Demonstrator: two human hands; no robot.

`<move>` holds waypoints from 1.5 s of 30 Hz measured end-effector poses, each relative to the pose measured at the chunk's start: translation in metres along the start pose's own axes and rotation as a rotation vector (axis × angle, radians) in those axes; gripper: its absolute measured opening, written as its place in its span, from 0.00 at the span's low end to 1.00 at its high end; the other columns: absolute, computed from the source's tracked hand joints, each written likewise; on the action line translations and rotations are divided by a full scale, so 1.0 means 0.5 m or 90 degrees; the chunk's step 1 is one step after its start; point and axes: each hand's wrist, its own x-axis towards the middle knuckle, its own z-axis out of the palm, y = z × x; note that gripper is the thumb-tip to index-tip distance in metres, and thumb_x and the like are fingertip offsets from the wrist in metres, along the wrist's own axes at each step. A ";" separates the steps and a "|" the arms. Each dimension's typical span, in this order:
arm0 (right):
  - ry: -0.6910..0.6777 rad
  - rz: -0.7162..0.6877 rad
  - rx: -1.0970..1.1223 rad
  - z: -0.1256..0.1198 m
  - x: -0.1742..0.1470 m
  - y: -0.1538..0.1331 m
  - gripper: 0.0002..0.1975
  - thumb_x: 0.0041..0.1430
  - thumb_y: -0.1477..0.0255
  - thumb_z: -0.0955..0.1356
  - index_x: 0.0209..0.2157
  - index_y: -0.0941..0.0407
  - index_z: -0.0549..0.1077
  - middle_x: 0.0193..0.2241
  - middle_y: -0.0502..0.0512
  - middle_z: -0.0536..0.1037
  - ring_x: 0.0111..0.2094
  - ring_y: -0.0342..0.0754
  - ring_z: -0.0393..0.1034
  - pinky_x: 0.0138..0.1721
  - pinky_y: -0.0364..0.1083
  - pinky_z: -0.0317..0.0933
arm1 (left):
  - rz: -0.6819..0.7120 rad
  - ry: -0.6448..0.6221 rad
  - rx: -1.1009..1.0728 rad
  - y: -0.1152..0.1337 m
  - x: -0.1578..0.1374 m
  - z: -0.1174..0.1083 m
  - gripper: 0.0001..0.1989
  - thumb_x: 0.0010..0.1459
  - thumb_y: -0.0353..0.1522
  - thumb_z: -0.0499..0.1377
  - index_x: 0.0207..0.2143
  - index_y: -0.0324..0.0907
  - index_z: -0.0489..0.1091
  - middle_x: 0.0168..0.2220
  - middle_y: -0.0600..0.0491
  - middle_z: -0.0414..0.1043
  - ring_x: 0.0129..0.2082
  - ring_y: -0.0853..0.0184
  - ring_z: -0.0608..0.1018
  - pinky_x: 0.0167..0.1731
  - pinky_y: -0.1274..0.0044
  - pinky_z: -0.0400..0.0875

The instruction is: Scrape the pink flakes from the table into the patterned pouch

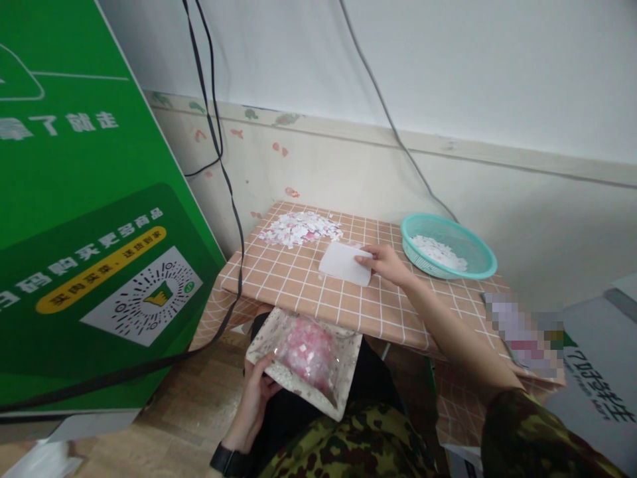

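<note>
My left hand [259, 386] grips the near left edge of a speckled, pale square tray [343, 392], which is tilted just below the table's front edge. Inside it lie pink and white bits [309, 352] that look shiny, like clear plastic. Over the table, my right hand [381, 263] pinches a white card [343, 263] by its right side, thumb on top. The card lies flat on or just above the checked cloth. Beyond it is a heap of small white and pinkish paper pieces [301, 229]. I cannot tell whether the card touches the cloth.
A turquoise mesh basket [485, 265] with white paper pieces stands at the back right of the table [269, 275]. A blurred-out object [522, 335] lies at the right edge. A dark cable [239, 265] hangs at the left before a green panel [64, 179]. A wall rises behind.
</note>
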 end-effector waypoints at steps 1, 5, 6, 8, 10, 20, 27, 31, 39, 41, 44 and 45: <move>-0.024 0.007 0.029 0.003 -0.001 -0.002 0.22 0.55 0.54 0.72 0.36 0.60 0.81 0.27 0.55 0.79 0.26 0.48 0.71 0.24 0.44 0.62 | 0.001 0.002 -0.001 0.000 -0.001 0.000 0.30 0.56 0.39 0.65 0.59 0.51 0.60 0.49 0.49 0.74 0.36 0.60 0.81 0.34 0.64 0.79; -0.006 0.034 0.115 0.019 -0.007 -0.007 0.25 0.53 0.51 0.74 0.37 0.60 0.81 0.26 0.55 0.78 0.24 0.47 0.70 0.21 0.43 0.62 | 0.007 -0.001 -0.015 -0.001 -0.002 -0.001 0.28 0.56 0.39 0.65 0.58 0.49 0.63 0.50 0.47 0.74 0.36 0.60 0.81 0.35 0.65 0.79; 0.005 0.036 0.123 0.024 -0.008 -0.009 0.25 0.53 0.51 0.73 0.38 0.60 0.81 0.26 0.55 0.78 0.24 0.46 0.70 0.20 0.43 0.62 | 0.006 -0.006 -0.017 0.000 -0.003 -0.001 0.28 0.56 0.39 0.65 0.58 0.49 0.63 0.51 0.47 0.74 0.37 0.60 0.81 0.35 0.64 0.79; 0.001 0.032 0.119 0.035 -0.013 -0.016 0.26 0.53 0.50 0.73 0.38 0.60 0.81 0.26 0.55 0.78 0.24 0.46 0.70 0.21 0.43 0.63 | 0.001 -0.009 -0.017 0.002 -0.005 0.000 0.28 0.56 0.39 0.65 0.58 0.48 0.63 0.52 0.46 0.74 0.37 0.60 0.81 0.36 0.63 0.79; -0.028 0.022 0.103 0.045 -0.019 -0.028 0.25 0.54 0.50 0.73 0.37 0.60 0.81 0.27 0.55 0.78 0.25 0.46 0.70 0.22 0.43 0.62 | -0.002 -0.006 -0.013 0.006 -0.010 0.003 0.29 0.57 0.39 0.64 0.59 0.49 0.62 0.52 0.45 0.74 0.37 0.59 0.81 0.36 0.63 0.79; -0.235 -0.020 0.090 0.070 -0.089 -0.085 0.22 0.60 0.51 0.70 0.37 0.57 0.81 0.31 0.55 0.80 0.28 0.45 0.70 0.27 0.43 0.62 | -0.006 -0.006 -0.023 0.008 -0.012 0.005 0.29 0.57 0.38 0.64 0.60 0.50 0.61 0.55 0.45 0.73 0.38 0.59 0.82 0.36 0.62 0.79; 0.102 -0.013 -0.081 -0.027 -0.122 -0.032 0.23 0.63 0.52 0.68 0.41 0.57 0.81 0.30 0.58 0.81 0.29 0.51 0.71 0.30 0.47 0.61 | -0.003 0.004 -0.013 0.004 -0.003 0.000 0.28 0.56 0.39 0.64 0.58 0.50 0.61 0.51 0.47 0.73 0.36 0.60 0.81 0.35 0.64 0.79; 0.333 0.029 -0.381 -0.081 -0.128 0.015 0.24 0.67 0.55 0.62 0.44 0.58 0.81 0.25 0.60 0.79 0.26 0.53 0.71 0.30 0.48 0.57 | 0.004 -0.007 -0.013 0.005 -0.005 0.001 0.28 0.56 0.38 0.64 0.58 0.50 0.61 0.49 0.47 0.74 0.35 0.60 0.81 0.35 0.64 0.79; 0.287 -0.001 -0.461 -0.056 -0.149 0.048 0.21 0.69 0.61 0.61 0.45 0.57 0.82 0.26 0.59 0.81 0.26 0.53 0.74 0.29 0.46 0.56 | -0.016 0.024 -0.007 0.001 0.003 0.004 0.29 0.57 0.37 0.63 0.60 0.50 0.62 0.49 0.46 0.75 0.35 0.58 0.82 0.35 0.63 0.79; 0.287 -0.017 -0.414 -0.051 -0.156 0.043 0.21 0.69 0.61 0.62 0.45 0.57 0.82 0.25 0.58 0.81 0.25 0.52 0.74 0.28 0.46 0.57 | -0.015 0.027 -0.008 0.000 0.003 0.005 0.30 0.57 0.37 0.63 0.61 0.50 0.62 0.50 0.46 0.76 0.36 0.58 0.82 0.35 0.64 0.79; 0.288 -0.021 -0.356 -0.046 -0.160 0.032 0.20 0.68 0.61 0.63 0.45 0.57 0.82 0.26 0.58 0.81 0.25 0.51 0.74 0.28 0.45 0.58 | -0.015 0.028 -0.009 -0.001 0.004 0.005 0.30 0.57 0.36 0.63 0.62 0.50 0.62 0.49 0.46 0.76 0.35 0.58 0.82 0.34 0.64 0.79; 0.277 -0.021 -0.341 -0.044 -0.160 0.029 0.20 0.67 0.61 0.63 0.45 0.57 0.82 0.26 0.58 0.81 0.25 0.51 0.74 0.28 0.45 0.59 | -0.014 0.027 -0.011 -0.002 0.005 0.005 0.30 0.57 0.36 0.63 0.62 0.50 0.62 0.49 0.46 0.76 0.35 0.58 0.82 0.34 0.64 0.79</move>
